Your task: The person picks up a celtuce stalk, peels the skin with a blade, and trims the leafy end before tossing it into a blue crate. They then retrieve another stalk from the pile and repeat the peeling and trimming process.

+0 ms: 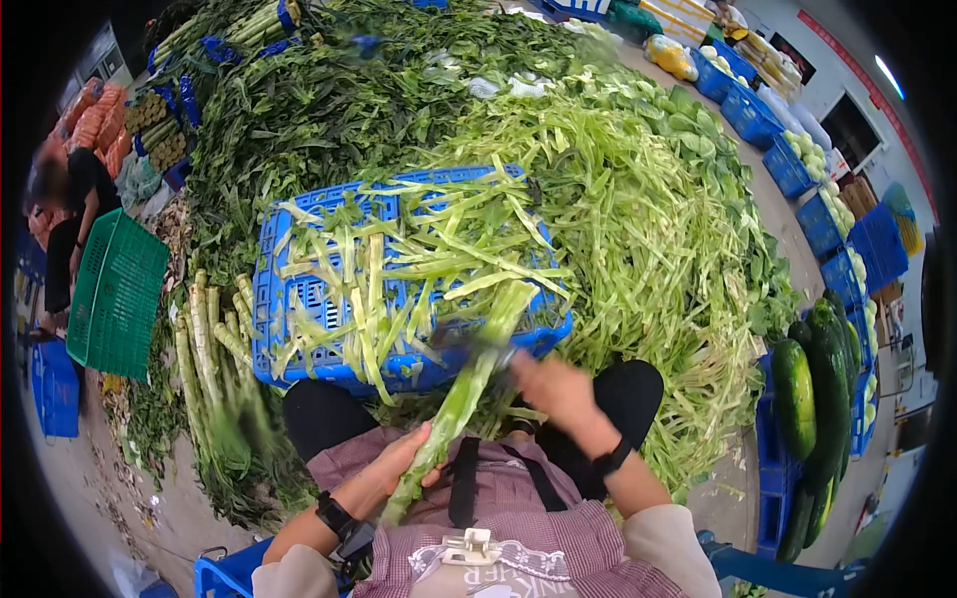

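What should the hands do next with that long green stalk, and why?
Probably one careful stroke along the stalk with the blurred tool. The right hand has it at the stalk, the left hand grips the lower part, and thin green strips on the blue crate suggest peeling.

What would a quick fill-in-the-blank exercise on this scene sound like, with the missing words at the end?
The hand around the lower end of the long green stalk is the ____ one. The large crate strewn with pale strips is ____. The tall basket beside the person in black is ____. A dark band circles the right ____.

Missing words: left; blue; green; wrist.
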A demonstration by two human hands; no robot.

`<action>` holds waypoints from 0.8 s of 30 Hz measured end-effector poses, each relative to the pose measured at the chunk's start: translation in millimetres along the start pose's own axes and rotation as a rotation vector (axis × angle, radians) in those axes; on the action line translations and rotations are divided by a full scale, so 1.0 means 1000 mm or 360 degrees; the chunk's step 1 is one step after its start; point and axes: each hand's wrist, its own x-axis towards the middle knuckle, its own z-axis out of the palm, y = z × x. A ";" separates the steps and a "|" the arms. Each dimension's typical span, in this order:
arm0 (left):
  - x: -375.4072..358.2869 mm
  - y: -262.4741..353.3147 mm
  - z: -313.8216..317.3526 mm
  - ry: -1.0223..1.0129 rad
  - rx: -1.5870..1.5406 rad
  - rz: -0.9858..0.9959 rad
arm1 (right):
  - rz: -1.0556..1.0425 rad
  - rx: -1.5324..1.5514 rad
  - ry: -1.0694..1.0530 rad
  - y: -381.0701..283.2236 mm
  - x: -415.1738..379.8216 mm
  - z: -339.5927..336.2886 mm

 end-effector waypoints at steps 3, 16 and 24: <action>0.004 -0.015 -0.009 -0.0143 -0.0025 0.0066 | 0.1043 0.0270 0.0409 0.091 0.007 0.023; 0.002 -0.015 -0.005 -0.0420 -0.0090 -0.0184 | 0.0452 -0.0089 0.0043 0.058 -0.002 0.028; 0.006 -0.027 -0.005 -0.0695 -0.0543 -0.0245 | 0.0107 0.0428 0.0218 0.002 -0.022 -0.022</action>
